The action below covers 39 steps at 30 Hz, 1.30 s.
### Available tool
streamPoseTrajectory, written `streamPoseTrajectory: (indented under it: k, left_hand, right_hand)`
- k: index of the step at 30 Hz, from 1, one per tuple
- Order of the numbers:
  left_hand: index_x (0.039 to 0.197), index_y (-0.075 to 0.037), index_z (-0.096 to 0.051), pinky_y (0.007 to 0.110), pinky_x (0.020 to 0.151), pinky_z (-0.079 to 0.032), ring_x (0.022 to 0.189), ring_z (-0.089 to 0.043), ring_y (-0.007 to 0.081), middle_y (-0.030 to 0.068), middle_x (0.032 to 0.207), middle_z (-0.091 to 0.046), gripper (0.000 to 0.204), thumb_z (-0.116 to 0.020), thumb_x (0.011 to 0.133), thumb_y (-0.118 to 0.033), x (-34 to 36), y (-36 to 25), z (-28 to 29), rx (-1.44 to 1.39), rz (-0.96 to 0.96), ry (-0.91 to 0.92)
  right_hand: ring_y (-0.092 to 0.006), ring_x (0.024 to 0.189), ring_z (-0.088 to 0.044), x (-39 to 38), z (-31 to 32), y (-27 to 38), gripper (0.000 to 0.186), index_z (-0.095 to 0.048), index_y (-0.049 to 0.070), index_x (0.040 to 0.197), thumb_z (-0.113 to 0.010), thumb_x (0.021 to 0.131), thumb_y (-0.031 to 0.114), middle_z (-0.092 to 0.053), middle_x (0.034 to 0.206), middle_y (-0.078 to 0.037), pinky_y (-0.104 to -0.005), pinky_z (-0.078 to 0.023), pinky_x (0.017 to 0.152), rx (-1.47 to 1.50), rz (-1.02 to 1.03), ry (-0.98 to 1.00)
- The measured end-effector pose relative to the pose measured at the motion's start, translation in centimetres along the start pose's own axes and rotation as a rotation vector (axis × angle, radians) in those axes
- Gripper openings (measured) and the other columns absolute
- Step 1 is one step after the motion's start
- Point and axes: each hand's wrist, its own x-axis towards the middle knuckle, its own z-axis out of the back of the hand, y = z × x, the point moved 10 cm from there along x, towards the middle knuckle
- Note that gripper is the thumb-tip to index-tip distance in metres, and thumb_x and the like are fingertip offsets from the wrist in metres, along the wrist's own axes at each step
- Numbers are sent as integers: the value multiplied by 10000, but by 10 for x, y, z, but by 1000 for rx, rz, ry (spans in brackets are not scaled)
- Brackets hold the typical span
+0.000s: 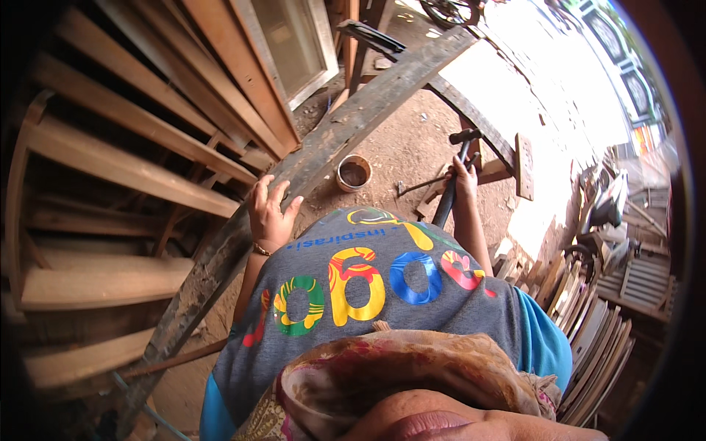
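Observation:
My left hand point(271, 213) lies on a long, weathered wooden beam point(353, 117), its fingers apart. The beam runs diagonally from the lower left to the far upper right. In my right hand point(465, 181) is a hammer point(446, 203), gripped partway along its dark handle with the dark head pointing away from me. A thin, dark rod with a small end piece point(421, 184) sticks out to the left beside that hand; I cannot tell whether it is held too. On the ground between my hands, beyond my shirt, stands a small pale bucket point(354, 173) with dark contents.
Wooden frames and planks point(132, 173) stack up on the left, near a pale framed panel point(294, 44). A crosspiece point(478, 117) lies under the beam's far end, with a short board point(524, 167) at its tip. Several upright slats point(596, 345) lean at the right. A wheel point(450, 9) shows far off.

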Motion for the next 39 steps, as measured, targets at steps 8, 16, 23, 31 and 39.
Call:
streamPoseTrajectory:
  k: [8, 16, 23, 31, 39]
  left_hand:
    - [806, -44, -625, 430, 868, -418, 1012, -511, 345, 149, 1100, -558, 145, -714, 732, -132, -5, 34, -6, -57, -76, 42]
    - [1093, -11, -537, 466, 990, -397, 1191, -473, 400, 204, 1291, -501, 346, -640, 863, -248, -20, 45, -26, 310, -108, 27]
    - [1094, -9, -507, 466, 941, -438, 1147, -513, 415, 190, 1259, -545, 338, -630, 869, -229, -24, 44, -4, 326, -123, -22]
    - [1150, -4, -498, 472, 1005, -363, 1191, -482, 394, 178, 1278, -538, 436, -650, 846, -276, -21, 41, 11, 217, 49, 33]
    - [1123, 23, -524, 529, 1061, -279, 1293, -353, 412, 200, 1344, -454, 450, -666, 811, -268, 2, -9, 21, 339, 0, -190]
  right_hand:
    - [-82, 509, -507, -43, 45, -37, 219, -528, 122, 993, -669, 835, 176, -508, 693, 22, -242, -436, 416, 86, -93, -56]
    - [-87, 526, -519, 11, 71, -42, 212, -516, 113, 966, -661, 822, 165, -514, 711, 9, -251, -436, 406, 125, -241, -51]
    - [-80, 512, -510, 60, 55, 0, 194, -493, 120, 989, -631, 863, 171, -498, 674, 14, -237, -448, 417, 141, -211, 68]
    - [-75, 542, -510, 120, 48, 37, 363, -464, 125, 1195, -626, 884, 219, -517, 702, 10, -225, -428, 449, 35, -174, 159]
    - [-140, 623, -575, 175, 58, 47, 407, -493, 179, 1243, -643, 869, 237, -575, 754, -47, -305, -482, 543, -210, -129, 211]
